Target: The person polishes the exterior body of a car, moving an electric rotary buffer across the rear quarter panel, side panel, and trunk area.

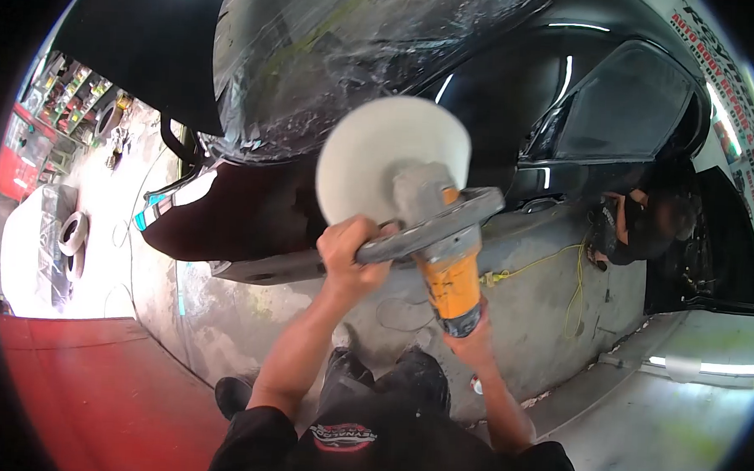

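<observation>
A yellow and grey polisher [454,285] with a wide, pale round pad [359,163] is held up in front of me. My left hand [355,253] is closed around one side of its grey loop handle [470,213]. Low on the yellow body, near the dark rear end, my right hand [472,334] wraps the grip. The pad faces away, toward the glossy black car [497,93], overlapping its front side panel in view. Whether pad and paint touch, I cannot tell.
Clear plastic sheeting [291,72] covers the car's front. A yellow cord [527,265] runs along the concrete floor [525,301]. At right a person [647,226] crouches beside the car, near a detached black panel [713,250]. A red surface [76,374] lies left; tires [73,235] stand beyond.
</observation>
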The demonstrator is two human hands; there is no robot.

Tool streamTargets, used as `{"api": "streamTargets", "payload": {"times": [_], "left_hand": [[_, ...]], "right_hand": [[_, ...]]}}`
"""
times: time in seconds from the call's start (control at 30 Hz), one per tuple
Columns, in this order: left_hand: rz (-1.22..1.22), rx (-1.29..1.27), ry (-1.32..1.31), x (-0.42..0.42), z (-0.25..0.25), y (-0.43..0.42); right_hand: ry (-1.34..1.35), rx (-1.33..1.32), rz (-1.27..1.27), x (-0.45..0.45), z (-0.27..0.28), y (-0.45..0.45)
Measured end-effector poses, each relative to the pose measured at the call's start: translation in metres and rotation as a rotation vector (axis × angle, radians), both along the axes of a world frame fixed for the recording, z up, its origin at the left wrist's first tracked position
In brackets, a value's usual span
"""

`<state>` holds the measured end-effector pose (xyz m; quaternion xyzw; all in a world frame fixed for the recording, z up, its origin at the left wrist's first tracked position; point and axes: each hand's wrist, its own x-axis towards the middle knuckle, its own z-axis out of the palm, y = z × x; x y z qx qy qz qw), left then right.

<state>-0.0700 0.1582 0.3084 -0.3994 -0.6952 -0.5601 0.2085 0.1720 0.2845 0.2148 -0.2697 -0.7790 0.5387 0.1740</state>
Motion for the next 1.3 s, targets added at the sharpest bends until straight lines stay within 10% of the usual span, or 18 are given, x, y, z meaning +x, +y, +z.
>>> {"api": "streamTargets", "payload": {"times": [0.27,0.77,1.3], "left_hand": [[0.149,-0.012,-0.217,0.011,-0.050,-0.152],[0.057,0.157,-0.435,0.032,-0.050,-0.079],[0.406,0.414,-0.706,-0.113,-0.023,-0.375]], "right_hand": [[-0.113,-0.095,0.251,-0.015,-0.025,-0.092],[-0.264,0.128,0.190,0.030,0.036,-0.021],[-0.359,-0.056,0.506,-0.178,0.122,-0.266]]}}
